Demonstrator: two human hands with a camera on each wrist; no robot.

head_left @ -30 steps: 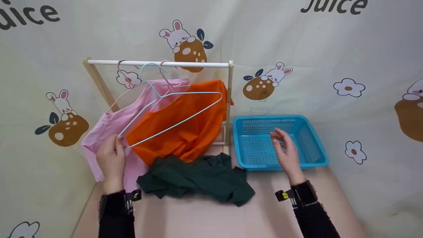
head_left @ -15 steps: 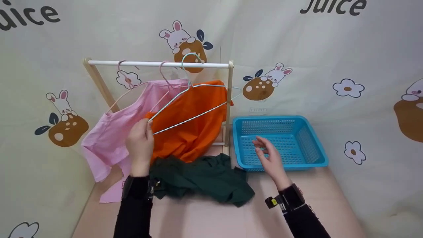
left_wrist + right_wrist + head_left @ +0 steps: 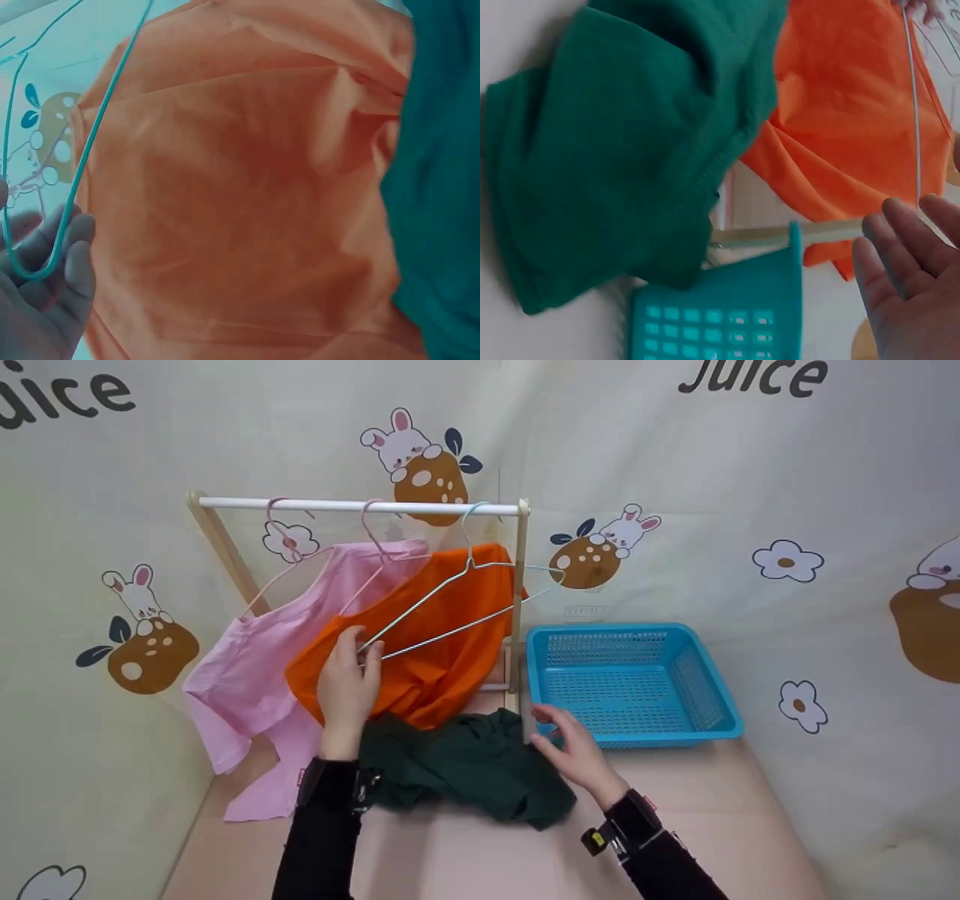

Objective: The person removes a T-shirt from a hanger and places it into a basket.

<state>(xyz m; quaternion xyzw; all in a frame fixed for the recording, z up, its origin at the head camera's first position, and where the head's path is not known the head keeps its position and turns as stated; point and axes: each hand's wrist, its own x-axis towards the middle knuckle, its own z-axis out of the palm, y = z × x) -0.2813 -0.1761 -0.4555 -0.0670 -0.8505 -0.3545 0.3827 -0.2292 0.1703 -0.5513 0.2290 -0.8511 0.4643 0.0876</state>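
The bare light-blue wire hanger [image 3: 470,562] has its hook at the white rail [image 3: 330,503], toward the right end. Around the hanger's near corner is my left hand [image 3: 349,690], thumb and fingers apart. The left wrist view shows that corner of the hanger [image 3: 96,127] between loosely bent fingers of my left hand [image 3: 37,322]. My right hand [image 3: 574,746], holding nothing, hovers by the basket's front left corner, fingers spread in the right wrist view. Behind the hanger hangs an orange garment [image 3: 442,660]; a dark green garment [image 3: 472,772] lies crumpled below.
A pink garment [image 3: 255,675] hangs at the rack's left, on a pink hanger. The blue basket [image 3: 705,675] stands right of the rack's wooden post [image 3: 519,585]. Patterned curtains surround the table on the left, back and right.
My left hand and the blue hanger have moved right, and its hook has come down to the rail; my left fingers have loosened. My right hand has moved left and down from over the basket.
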